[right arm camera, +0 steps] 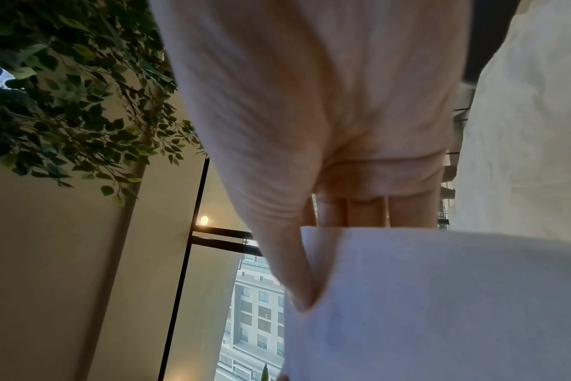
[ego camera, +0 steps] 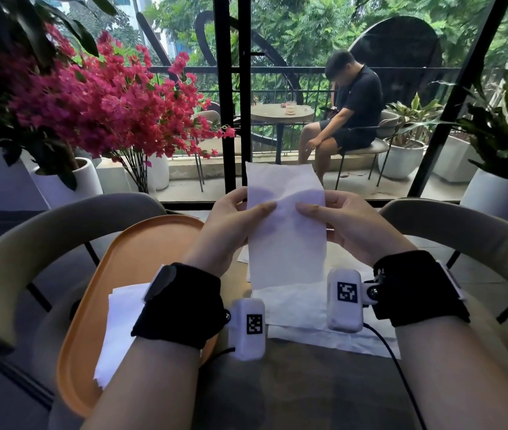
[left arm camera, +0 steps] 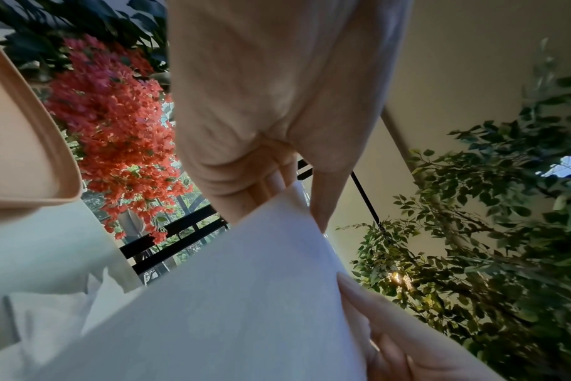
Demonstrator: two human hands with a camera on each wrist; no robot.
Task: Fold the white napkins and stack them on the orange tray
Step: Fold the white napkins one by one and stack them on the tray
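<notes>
Above the table, left hand (ego camera: pixel 231 221) and right hand (ego camera: pixel 342 225) pinch a half-folded napkin (ego camera: pixel 287 234) upright; next (likely), a crosswise fold, then the orange tray (ego camera: pixel 141 259).

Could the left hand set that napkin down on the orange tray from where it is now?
Probably yes. The oval orange plastic tray lies just beside and below the left hand, nothing between them. But both hands pinch the long white paper napkin, so the right hand must release or follow.
</notes>
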